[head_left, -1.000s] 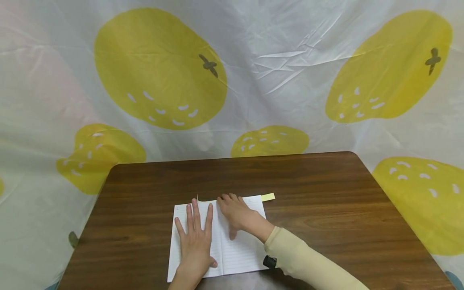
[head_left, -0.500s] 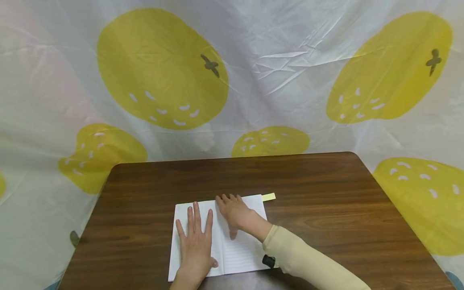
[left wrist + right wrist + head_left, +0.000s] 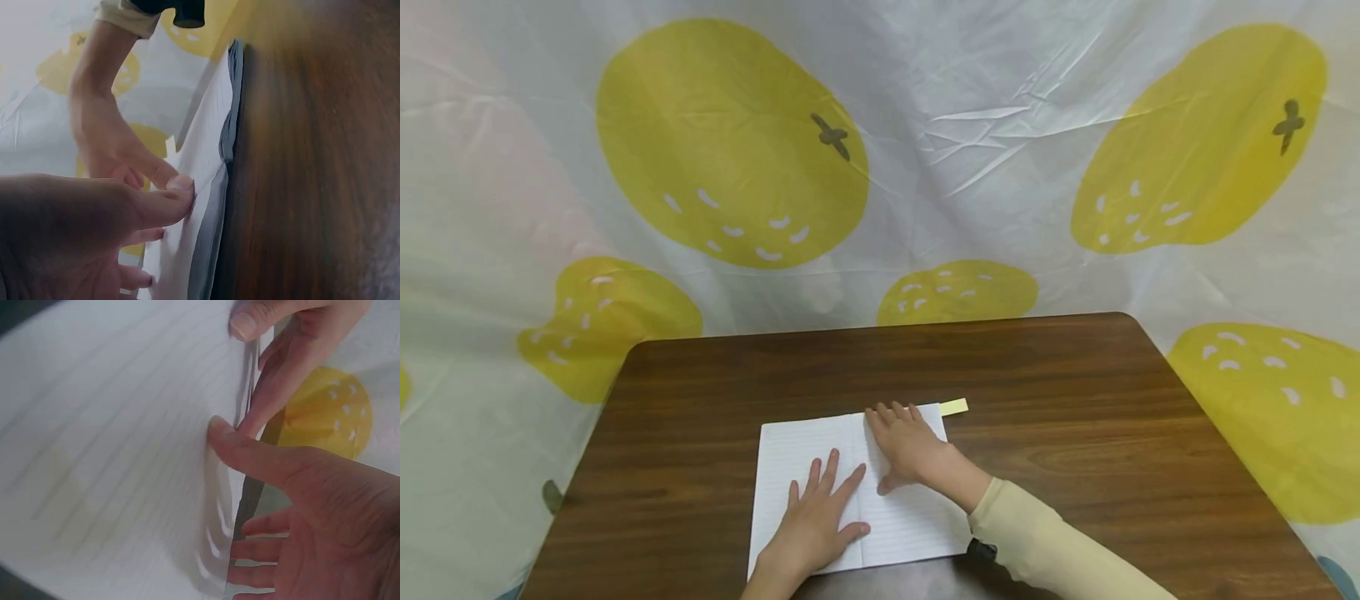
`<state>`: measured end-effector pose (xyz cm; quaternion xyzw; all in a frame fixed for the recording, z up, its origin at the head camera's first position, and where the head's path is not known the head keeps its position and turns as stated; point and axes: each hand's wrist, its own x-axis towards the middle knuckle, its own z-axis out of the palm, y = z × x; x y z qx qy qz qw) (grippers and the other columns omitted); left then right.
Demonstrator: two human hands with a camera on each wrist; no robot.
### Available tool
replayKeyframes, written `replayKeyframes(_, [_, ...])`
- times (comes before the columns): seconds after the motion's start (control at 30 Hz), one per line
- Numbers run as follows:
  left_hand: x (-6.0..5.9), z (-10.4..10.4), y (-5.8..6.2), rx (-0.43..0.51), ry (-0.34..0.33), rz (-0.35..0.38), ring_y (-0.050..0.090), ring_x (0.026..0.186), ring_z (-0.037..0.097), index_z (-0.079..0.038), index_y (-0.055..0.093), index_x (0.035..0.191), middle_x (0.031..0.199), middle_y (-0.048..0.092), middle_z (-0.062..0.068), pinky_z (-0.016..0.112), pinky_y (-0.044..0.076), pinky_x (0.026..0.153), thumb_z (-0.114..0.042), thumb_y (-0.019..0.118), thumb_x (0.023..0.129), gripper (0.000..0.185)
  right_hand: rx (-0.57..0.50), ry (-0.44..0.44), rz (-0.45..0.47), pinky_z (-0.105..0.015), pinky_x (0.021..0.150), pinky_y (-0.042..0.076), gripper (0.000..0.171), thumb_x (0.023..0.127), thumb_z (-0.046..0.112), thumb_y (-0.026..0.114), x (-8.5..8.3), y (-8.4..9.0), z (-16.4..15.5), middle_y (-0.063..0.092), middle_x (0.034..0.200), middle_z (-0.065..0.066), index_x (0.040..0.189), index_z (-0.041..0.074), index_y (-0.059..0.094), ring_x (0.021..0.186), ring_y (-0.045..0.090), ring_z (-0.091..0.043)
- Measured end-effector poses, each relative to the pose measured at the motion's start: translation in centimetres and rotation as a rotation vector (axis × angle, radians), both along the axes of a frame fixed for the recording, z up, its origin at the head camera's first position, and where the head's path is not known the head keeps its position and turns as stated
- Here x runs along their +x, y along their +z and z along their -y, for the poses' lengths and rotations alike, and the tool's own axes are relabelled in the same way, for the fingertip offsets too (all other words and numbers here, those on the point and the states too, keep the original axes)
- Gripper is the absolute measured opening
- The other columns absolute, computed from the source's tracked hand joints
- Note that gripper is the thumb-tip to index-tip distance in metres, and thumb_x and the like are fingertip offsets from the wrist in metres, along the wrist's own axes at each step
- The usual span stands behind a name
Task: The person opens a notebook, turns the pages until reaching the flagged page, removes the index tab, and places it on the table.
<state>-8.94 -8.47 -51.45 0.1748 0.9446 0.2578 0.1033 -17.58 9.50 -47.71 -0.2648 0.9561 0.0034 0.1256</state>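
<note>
An open lined notebook (image 3: 790, 454) lies on the brown table (image 3: 1075, 400), near its front edge. My left hand (image 3: 820, 521) lies flat on the lower left page, with its straight fingers fanned toward the spine. My right hand (image 3: 910, 446) presses flat on the upper right page, its thumb pointing down. A yellow sticky tab (image 3: 954, 407) pokes out past the notebook's top right corner. In the left wrist view my thumb (image 3: 169, 200) rests on the white page above the grey cover (image 3: 215, 206). The right wrist view shows my right thumb (image 3: 225, 434) pressing the lined page (image 3: 112, 437).
A white sheet printed with big yellow fruit (image 3: 730, 142) hangs behind and around the table. A black band (image 3: 981, 550) sits at the cuff of my cream right sleeve. Bare wood stretches left, right and behind the notebook.
My left hand slid down the left page and turned its fingers toward the spine. My right hand shifted right, off the spine onto the right page. The page edge that stood up now lies flat.
</note>
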Motion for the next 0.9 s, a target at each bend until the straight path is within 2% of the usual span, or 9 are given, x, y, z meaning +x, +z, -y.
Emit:
replayKeyframes(0.17, [0.0, 0.1, -0.2, -0.058, 0.024, 0.008, 0.025, 0.148, 0.055, -0.015, 0.044, 0.154, 0.164, 0.024, 0.028, 0.081, 0.025, 0.106, -0.045, 0.071, 0.091, 0.075, -0.018, 0.017, -0.034, -0.056, 0.12, 0.031, 0.106, 0.074, 0.05, 0.087, 0.5, -0.2, -1.1, 0.041, 0.157, -0.024, 0.153, -0.001, 0.037, 0.146, 0.039, -0.044])
replayKeyframes(0.5, [0.1, 0.2, 0.0, -0.056, 0.047, 0.021, 0.025, 0.148, 0.056, -0.011, 0.042, 0.155, 0.164, 0.025, 0.029, 0.081, 0.027, 0.105, -0.045, 0.069, 0.092, 0.076, -0.055, 0.017, -0.111, -0.058, 0.119, 0.033, 0.098, 0.081, 0.047, 0.083, 1.2, -0.8, -3.2, 0.042, 0.156, -0.026, 0.151, -0.005, 0.038, 0.145, 0.04, -0.045])
replayKeyframes(0.77, [0.2, 0.6, 0.5, -0.052, 0.056, 0.018, 0.027, 0.147, 0.056, -0.007, 0.044, 0.153, 0.162, 0.025, 0.032, 0.076, 0.032, 0.106, -0.041, 0.071, 0.092, 0.075, -0.14, -0.004, -0.134, -0.06, 0.117, 0.034, 0.095, 0.082, 0.038, 0.084, 1.5, -1.2, -5.1, 0.044, 0.154, -0.027, 0.151, -0.007, 0.038, 0.143, 0.042, -0.047])
replayKeyframes(0.9, [0.1, 0.6, 0.4, -0.042, 0.052, 0.01, 0.028, 0.146, 0.056, -0.006, 0.044, 0.152, 0.161, 0.026, 0.032, 0.075, 0.033, 0.106, -0.04, 0.071, 0.092, 0.074, -0.235, -0.002, -0.184, -0.059, 0.112, 0.04, 0.09, 0.081, 0.029, 0.086, 1.6, -1.9, -6.4, 0.05, 0.148, -0.029, 0.147, -0.01, 0.041, 0.136, 0.049, -0.047])
